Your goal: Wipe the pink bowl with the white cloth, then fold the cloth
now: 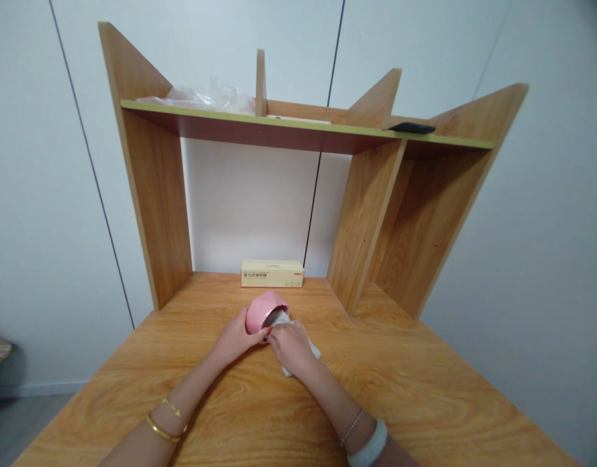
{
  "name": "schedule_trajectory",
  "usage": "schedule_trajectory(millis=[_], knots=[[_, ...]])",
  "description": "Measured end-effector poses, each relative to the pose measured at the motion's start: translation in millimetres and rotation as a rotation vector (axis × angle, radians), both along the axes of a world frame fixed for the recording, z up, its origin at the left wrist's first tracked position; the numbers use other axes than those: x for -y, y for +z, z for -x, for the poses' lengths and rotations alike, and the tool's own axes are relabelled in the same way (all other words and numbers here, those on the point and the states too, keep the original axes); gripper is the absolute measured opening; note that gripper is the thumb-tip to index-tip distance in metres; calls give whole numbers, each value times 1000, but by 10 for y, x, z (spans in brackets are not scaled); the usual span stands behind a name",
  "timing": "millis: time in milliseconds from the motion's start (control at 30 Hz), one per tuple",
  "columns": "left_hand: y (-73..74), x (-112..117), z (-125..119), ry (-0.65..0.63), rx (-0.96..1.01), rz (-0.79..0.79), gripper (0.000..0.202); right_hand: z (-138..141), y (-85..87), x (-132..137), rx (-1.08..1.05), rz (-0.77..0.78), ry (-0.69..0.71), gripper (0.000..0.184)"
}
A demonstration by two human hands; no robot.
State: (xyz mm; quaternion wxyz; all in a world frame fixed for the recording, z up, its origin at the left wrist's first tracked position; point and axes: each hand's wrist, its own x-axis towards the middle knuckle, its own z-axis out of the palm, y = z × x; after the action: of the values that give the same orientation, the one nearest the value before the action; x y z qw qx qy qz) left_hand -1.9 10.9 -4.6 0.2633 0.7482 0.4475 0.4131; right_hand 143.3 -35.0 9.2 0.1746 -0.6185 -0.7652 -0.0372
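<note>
My left hand (235,338) grips a pink bowl (263,309), which is tilted on its side just above the wooden desk (425,389). Its opening faces right, toward my other hand. My right hand (291,345) is closed on a white cloth (280,319), and part of that cloth is pushed into the bowl's mouth. More of the cloth trails out under my right hand onto the desk. Both hands meet near the middle of the desk.
A long cream box (272,273) lies at the back of the desk against the wall. A wooden shelf unit (361,220) rises behind, with crumpled clear plastic (206,97) on its top left and a dark flat object (412,128) on its top right.
</note>
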Motion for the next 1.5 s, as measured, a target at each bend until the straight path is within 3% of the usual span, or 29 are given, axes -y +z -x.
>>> schedule_trajectory(millis=[67, 233, 367, 467, 700, 800, 900, 967, 1233, 1333, 1433, 1500], knots=[[-1, -1, -10, 8, 6, 7, 57, -12, 21, -22, 97, 24, 6, 23], [3, 11, -41, 72, -46, -4, 56, -48, 37, -44, 111, -4, -115, 25], [-3, 13, -48, 58, -35, -2, 56, -63, 16, -19, 66, 22, -55, 26], [-6, 12, -52, 45, 16, 18, 57, -97, 14, -24, -61, 8, -28, 25], [-42, -68, -31, 39, 214, 181, 60, -225, -10, -115, -499, -171, -167, 26], [-65, -127, 4, 56, 267, 226, 55, -231, -17, -117, -547, -210, -74, 26], [-60, -140, 23, 75, 286, 247, 50, -191, -1, -86, -429, -220, 67, 28], [-41, -117, 18, 76, 291, 247, 51, -171, 17, -65, -362, -238, 83, 32], [-2, -43, -27, 45, 309, 204, 55, -382, 36, -129, -765, -393, -158, 35], [-4, -43, -21, 35, 290, 206, 58, -391, 39, -134, -724, -349, -53, 32], [2, -33, -16, 24, 273, 201, 61, -301, 41, -101, -522, -260, 127, 28], [10, -20, -19, 31, 260, 196, 62, -227, 31, -75, -364, -178, 176, 28]])
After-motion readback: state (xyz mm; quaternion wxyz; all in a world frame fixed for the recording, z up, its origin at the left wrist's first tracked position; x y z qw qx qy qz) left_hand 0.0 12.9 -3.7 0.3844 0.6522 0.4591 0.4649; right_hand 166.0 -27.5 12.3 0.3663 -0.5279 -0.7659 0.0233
